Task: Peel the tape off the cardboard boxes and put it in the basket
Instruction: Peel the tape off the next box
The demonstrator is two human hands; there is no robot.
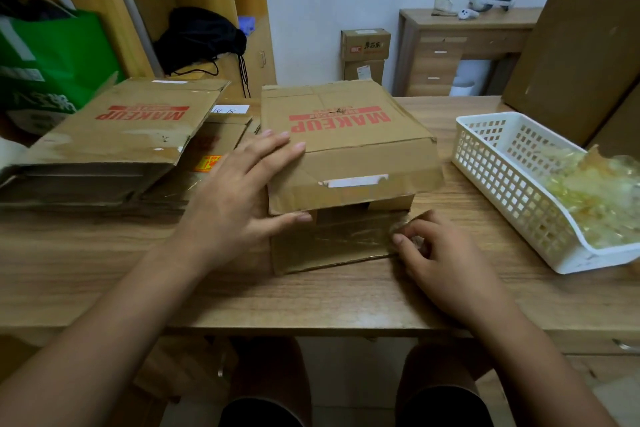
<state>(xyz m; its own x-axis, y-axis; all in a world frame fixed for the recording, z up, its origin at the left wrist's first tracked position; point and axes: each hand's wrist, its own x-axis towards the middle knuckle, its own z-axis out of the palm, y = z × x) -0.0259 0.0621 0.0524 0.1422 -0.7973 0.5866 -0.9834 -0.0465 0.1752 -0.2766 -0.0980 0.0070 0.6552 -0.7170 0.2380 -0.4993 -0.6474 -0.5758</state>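
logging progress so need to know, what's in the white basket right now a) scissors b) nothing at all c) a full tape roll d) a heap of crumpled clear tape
d: the white basket on the right of the table holds a heap of crumpled, yellowish clear tape.

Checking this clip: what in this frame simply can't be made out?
1. Head view: whether the right hand has a grip on the tape; its curled fingers cover that flap corner.
2. Head view: the basket's far end and how much peeled tape it holds; cut off by the right edge.
3. Head view: the flat boxes under the left box; it covers them, and their print is blurred.
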